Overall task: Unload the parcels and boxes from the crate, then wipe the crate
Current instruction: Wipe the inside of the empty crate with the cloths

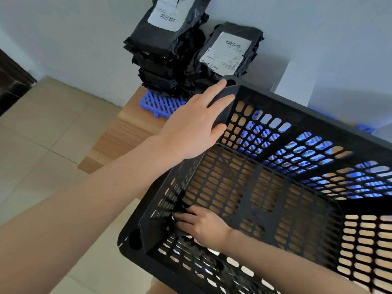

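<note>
A black perforated crate (314, 117) stands on the wooden table (125, 134), holding nothing but my right hand and a cloth. My left hand (191, 132) rests on the crate's far left corner with its fingers straight over the rim. My right hand (203, 228) is inside at the near left corner, fingers curled on a dark cloth (180, 211) pressed against the crate's wall. Black plastic parcels with white labels lie outside the crate at the back: a tall stack (161, 43) and a lower one (227, 54) beside it.
The parcels sit on a blue plastic grid pallet (161, 102) at the table's far end against the white wall. More blue grid shows through the crate's far wall. Beige floor tiles lie to the left of the table, and dark furniture (10, 81) stands at the left edge.
</note>
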`<act>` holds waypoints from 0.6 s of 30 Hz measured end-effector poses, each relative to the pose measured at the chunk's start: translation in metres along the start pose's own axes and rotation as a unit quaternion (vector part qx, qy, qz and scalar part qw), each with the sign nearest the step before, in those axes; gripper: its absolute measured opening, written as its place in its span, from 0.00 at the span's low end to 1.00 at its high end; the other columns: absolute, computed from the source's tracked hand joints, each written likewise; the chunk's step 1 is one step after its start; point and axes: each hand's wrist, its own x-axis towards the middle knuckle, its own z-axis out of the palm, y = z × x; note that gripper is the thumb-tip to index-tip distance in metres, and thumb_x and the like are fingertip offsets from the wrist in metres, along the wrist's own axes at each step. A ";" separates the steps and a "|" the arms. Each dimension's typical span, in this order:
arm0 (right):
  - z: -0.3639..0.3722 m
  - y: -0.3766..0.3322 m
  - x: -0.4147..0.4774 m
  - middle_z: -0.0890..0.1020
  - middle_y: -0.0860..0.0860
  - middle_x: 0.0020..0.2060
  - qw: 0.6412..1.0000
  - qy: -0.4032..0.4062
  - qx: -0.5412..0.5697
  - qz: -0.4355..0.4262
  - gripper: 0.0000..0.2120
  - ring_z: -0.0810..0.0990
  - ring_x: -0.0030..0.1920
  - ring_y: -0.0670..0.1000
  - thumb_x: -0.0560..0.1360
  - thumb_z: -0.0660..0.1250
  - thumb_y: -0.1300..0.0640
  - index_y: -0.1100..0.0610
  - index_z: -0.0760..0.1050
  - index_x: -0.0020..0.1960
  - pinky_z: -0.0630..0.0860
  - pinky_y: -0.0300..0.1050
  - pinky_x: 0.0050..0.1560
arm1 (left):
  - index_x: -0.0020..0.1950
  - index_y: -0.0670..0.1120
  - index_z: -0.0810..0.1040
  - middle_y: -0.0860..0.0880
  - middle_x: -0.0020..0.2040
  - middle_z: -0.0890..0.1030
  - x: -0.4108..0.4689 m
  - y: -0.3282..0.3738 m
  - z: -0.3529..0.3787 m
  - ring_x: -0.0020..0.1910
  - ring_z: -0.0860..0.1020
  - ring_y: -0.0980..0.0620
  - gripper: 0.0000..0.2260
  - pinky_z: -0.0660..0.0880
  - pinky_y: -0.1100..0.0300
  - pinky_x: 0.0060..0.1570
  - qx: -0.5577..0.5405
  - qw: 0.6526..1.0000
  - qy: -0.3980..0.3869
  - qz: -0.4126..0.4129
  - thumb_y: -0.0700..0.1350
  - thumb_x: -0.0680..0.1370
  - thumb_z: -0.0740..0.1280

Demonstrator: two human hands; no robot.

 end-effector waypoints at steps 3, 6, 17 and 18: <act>-0.011 0.004 -0.019 0.76 0.48 0.63 1.000 -0.011 -0.006 -0.014 0.15 0.76 0.58 0.53 0.73 0.70 0.58 0.51 0.77 0.59 0.76 0.45 0.58 | 0.78 0.50 0.60 0.52 0.80 0.52 -0.001 -0.001 0.001 0.70 0.67 0.49 0.27 0.76 0.53 0.57 0.007 1.000 -0.001 0.002 0.50 0.80 0.63; -0.022 0.014 -0.061 0.76 0.45 0.64 0.999 -0.033 -0.026 -0.010 0.14 0.73 0.63 0.51 0.75 0.64 0.56 0.48 0.76 0.59 0.75 0.45 0.60 | 0.78 0.50 0.61 0.52 0.80 0.52 0.000 -0.001 0.000 0.71 0.66 0.49 0.27 0.76 0.52 0.58 0.016 1.000 -0.005 0.005 0.51 0.80 0.62; -0.048 0.041 -0.141 0.77 0.46 0.64 0.991 -0.004 -0.117 0.068 0.18 0.75 0.64 0.51 0.77 0.54 0.57 0.50 0.79 0.60 0.70 0.44 0.65 | 0.78 0.47 0.61 0.45 0.79 0.57 -0.002 0.002 -0.001 0.76 0.60 0.43 0.31 0.66 0.40 0.69 0.130 0.991 -0.009 0.036 0.49 0.77 0.66; -0.052 0.049 -0.134 0.76 0.48 0.65 0.986 0.030 -0.117 0.114 0.18 0.74 0.64 0.52 0.77 0.55 0.57 0.52 0.78 0.61 0.67 0.44 0.67 | 0.78 0.47 0.61 0.45 0.80 0.57 -0.002 0.004 -0.002 0.77 0.59 0.43 0.32 0.63 0.39 0.71 0.154 0.987 -0.006 0.043 0.50 0.76 0.67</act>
